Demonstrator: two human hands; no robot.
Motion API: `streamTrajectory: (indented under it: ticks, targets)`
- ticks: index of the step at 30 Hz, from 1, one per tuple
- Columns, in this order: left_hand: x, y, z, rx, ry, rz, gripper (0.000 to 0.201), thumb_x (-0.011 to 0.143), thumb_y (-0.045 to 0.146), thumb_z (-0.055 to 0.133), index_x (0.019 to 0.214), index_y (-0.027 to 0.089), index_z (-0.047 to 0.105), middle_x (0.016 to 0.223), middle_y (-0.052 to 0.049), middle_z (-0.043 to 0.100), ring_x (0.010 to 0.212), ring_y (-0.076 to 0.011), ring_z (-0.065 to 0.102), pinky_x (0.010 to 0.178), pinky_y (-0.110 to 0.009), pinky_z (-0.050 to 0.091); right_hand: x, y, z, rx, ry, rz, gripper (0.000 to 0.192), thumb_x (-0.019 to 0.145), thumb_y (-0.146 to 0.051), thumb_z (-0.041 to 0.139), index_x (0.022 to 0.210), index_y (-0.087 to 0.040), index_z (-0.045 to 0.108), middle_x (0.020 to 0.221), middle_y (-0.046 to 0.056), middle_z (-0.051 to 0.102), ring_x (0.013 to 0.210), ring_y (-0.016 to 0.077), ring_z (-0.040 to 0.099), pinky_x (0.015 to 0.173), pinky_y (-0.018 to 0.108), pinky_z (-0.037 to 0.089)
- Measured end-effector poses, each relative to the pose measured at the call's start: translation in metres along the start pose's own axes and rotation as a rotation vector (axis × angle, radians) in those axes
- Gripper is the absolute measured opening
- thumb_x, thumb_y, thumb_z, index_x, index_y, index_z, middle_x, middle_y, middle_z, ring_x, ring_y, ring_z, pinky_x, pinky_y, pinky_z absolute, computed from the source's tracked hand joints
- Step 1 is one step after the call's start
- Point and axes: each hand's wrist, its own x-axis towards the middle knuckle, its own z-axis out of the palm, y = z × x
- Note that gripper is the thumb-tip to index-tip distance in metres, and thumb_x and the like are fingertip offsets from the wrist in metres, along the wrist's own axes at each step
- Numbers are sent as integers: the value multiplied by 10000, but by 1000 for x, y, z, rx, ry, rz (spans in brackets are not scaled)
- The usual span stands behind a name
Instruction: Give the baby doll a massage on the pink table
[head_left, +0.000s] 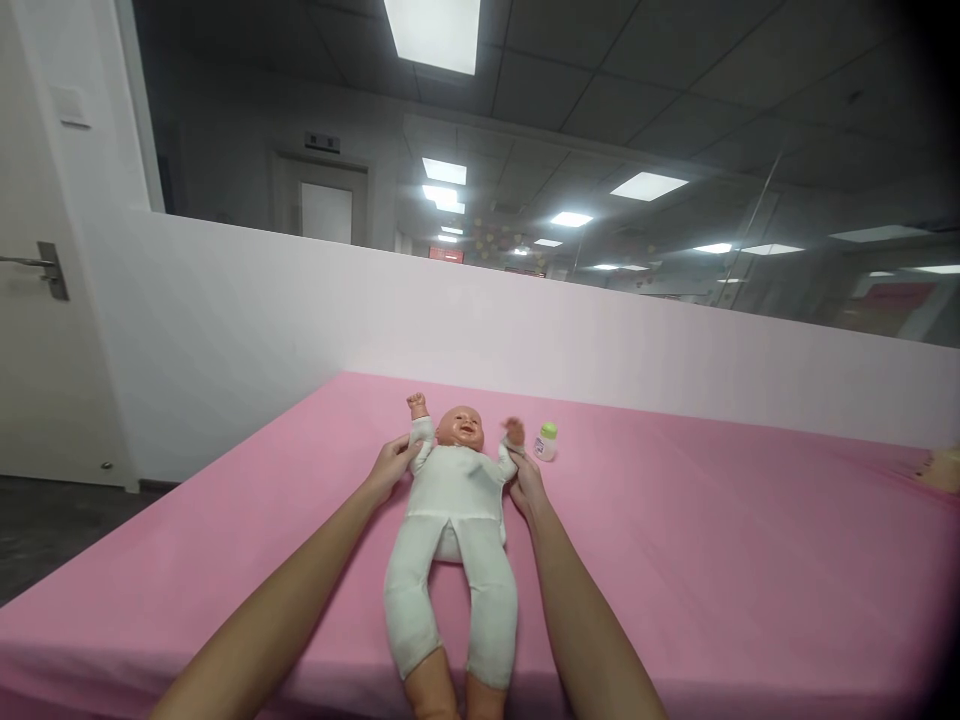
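A baby doll [456, 485] with a white cloth body lies on its back on the pink-covered table [315, 600], head toward the wall and feet at the near edge. Both of its arms are raised beside its head. My left hand [391, 468] is closed around the doll's arm on the left side of the view. On the other side, my right hand [528, 480] grips the doll's other arm just below its hand, which looks smeared by motion. Close to that raised doll hand stands a small bottle [546, 443] with a green cap.
Behind the table runs a low white wall [480, 320] with dark glass above it, reflecting ceiling lights. A door [52, 300] with a metal handle is at the left. At the far right edge, a tan object [941, 470] is partly cut off.
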Motion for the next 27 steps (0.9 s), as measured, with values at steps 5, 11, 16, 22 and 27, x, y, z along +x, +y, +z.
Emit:
streamTrajectory:
  ticks: [5,11,16,22,27]
  targets:
    - [-1,4,3,-23,15,35,316,720,441,786,879,176,721,910,-55,725,837,-216,620,736,-284,449,-3,-3,1,33,14,7,367,652,-329,882,966,-204,738,921,26,772,854,203,719,776,315,596]
    - [0,-1,0,-15,-26,-31,451,746,564,769,913,146,736,884,-79,728,795,-210,626,705,-283,448,-10,-10,7,-1,-87,23,330,648,-302,884,937,-195,764,932,31,777,889,209,712,767,290,583]
    - [1,-3,0,0,-34,-46,498,723,615,774,870,142,723,813,-65,709,744,-199,610,664,-281,439,-11,-10,6,5,-15,50,379,623,-324,903,948,-206,748,846,14,761,765,187,690,669,285,571]
    - [1,-3,0,-9,-35,-51,414,742,551,774,831,153,703,781,-33,687,700,-164,581,643,-259,409,-7,-7,4,-14,3,42,348,642,-347,878,916,-192,730,787,13,740,758,193,690,669,289,567]
    - [4,-10,-4,-3,-64,-40,445,752,567,761,906,151,723,856,-55,716,760,-186,606,685,-273,434,-3,-2,2,-29,26,25,400,611,-354,898,933,-193,724,747,2,721,682,173,661,618,280,543]
